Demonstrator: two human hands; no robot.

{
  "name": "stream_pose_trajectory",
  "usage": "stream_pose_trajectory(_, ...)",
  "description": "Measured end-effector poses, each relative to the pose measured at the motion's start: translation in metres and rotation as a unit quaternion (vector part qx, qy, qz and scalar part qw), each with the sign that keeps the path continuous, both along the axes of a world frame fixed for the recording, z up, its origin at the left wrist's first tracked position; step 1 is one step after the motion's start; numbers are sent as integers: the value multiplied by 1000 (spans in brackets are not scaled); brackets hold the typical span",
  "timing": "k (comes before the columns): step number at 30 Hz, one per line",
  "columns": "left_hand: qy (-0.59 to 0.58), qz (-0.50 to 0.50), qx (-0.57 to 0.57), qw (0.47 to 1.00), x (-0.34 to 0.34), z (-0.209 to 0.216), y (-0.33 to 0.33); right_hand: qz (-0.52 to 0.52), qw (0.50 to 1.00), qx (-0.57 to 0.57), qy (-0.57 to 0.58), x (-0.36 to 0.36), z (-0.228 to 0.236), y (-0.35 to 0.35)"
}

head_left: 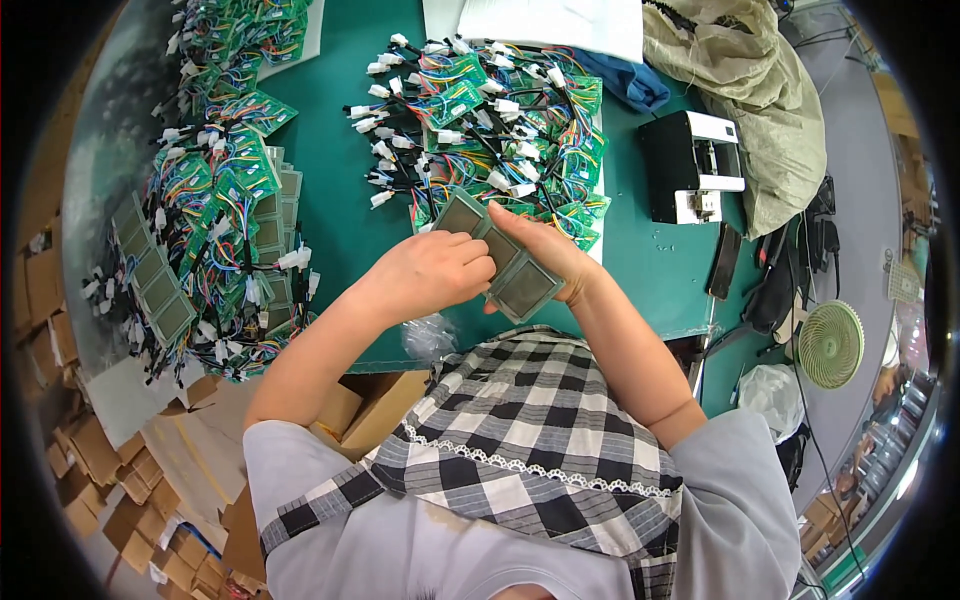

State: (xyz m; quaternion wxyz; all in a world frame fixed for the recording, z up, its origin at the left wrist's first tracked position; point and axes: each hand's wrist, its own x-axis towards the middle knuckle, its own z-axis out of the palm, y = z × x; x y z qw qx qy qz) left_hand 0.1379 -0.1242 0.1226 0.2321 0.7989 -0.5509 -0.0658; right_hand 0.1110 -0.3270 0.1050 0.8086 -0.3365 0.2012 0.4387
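Observation:
A strip of green-edged circuit board with several grey square screens (527, 288) is held in front of my chest. My right hand (548, 246) grips it along its right edge, with the thumb on the upper side. My left hand (432, 270) lies over the strip's left edge, its fingers curled down against the screens. Whatever is between those fingers, if anything, is hidden. Just beyond both hands lies a pile of green circuit boards (455, 104) with coloured wires and white plugs.
More wired boards (200, 180) are heaped along the table's left side. A black and white device (692, 165) stands at the right, near a beige sack (775, 130). A small green fan (831, 344) is farther right. Clear plastic bags (429, 338) lie by the front edge; cardboard boxes (385, 412) stand below.

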Motion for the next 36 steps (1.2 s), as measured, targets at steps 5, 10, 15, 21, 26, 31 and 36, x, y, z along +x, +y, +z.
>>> stream_pose_trajectory(5, 6, -10, -1, 1000, 1, 0, -2, 0, 1000, -1, 1, 0, -3, 1)
stream_pose_trajectory(10, 6, 3, -6, 1000, 3, -6, 2, 2, 1000, -10, -4, 3, -5, 4)
stream_pose_trajectory(15, 33, 54, -43, 997, 0, -9, 0, -13, 1000, -2, 1, 1, 0, 2)
stream_pose_trajectory(21, 160, 69, -12, 985, -2, -3, 1, -17, 999, 31, 0, -2, -12, 5)
stream_pose_trajectory(26, 155, 72, 6, 985, -5, -7, 13, 44, 997, 52, -19, 0, -13, 9)
stream_pose_trajectory(31, 149, 94, 19, 984, -20, -2, 26, 87, 996, 8, 16, 0, -10, 24)
stream_pose_trajectory(36, -84, 262, -99, 956, -60, -31, 70, 132, 991, -4, -7, 3, -30, 15)
